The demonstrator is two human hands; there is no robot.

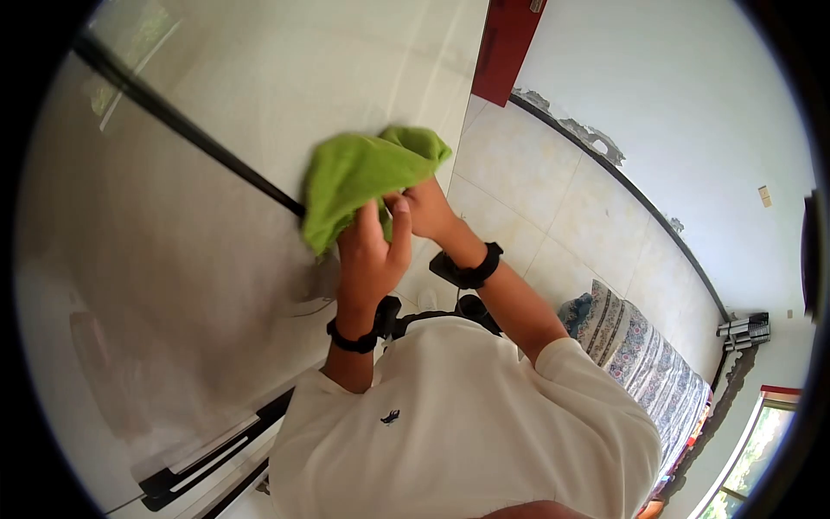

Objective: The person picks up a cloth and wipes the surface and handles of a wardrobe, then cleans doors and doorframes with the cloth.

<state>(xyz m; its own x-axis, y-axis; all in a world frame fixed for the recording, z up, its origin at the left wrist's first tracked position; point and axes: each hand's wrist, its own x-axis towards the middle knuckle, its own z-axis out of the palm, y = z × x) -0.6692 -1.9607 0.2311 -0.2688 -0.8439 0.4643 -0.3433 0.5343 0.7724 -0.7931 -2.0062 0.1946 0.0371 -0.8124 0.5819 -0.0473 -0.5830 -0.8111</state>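
Note:
A green cloth (363, 173) hangs bunched in front of a glossy pale panel (346, 69). Fingers of my left hand (372, 251) are bent at the cloth's lower edge and grip it. Close beside it, my right hand (424, 208) is closed on the cloth's right part, which hides some of its fingers. Both hands nearly touch. Each wrist wears a black band with a small dark device. A dark strip (190, 121) runs diagonally along the panel and ends behind the cloth.
Tiled floor (519, 199) lies to the right, below a white wall (674, 112) with chipped patches. A red door (506, 52) stands at the top. A patterned cloth-covered bed (644, 355) is at the lower right, and a black-edged frame (207, 450) at the lower left.

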